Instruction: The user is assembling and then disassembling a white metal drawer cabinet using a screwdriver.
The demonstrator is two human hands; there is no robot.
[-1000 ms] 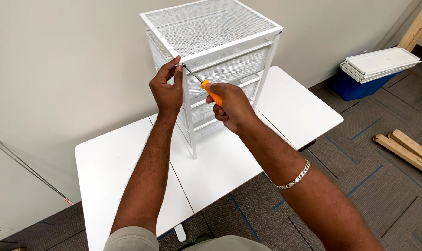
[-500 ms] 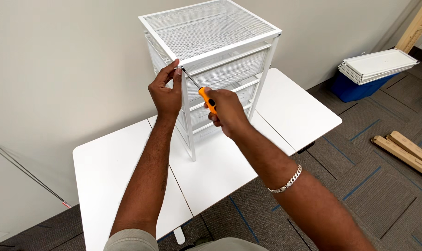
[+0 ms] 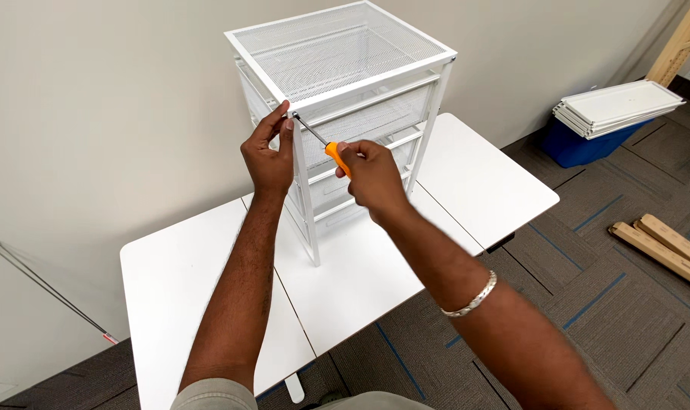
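- Right hand (image 3: 374,177) clenched round the orange screwdriver (image 3: 322,143), tip up at the top front corner of the frame.
- Left hand (image 3: 269,157) pinching that corner beside the tip.
- Mesh drawer unit (image 3: 345,91) upright on the white table (image 3: 185,281).
- Beyond, white panels (image 3: 614,106) stacked on a blue bin (image 3: 580,148).

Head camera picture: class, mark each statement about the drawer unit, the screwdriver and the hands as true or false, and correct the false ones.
1. The right hand holds an orange-handled screwdriver. True.
2. The drawer unit stands on the floor. False: it stands on the white table.
3. The left hand is at the unit's top front corner, by the screwdriver tip. True.
4. The bracelet is on the left wrist. False: it is on the right wrist.
5. The stack of white panels lies on a red box. False: it lies on a blue bin.
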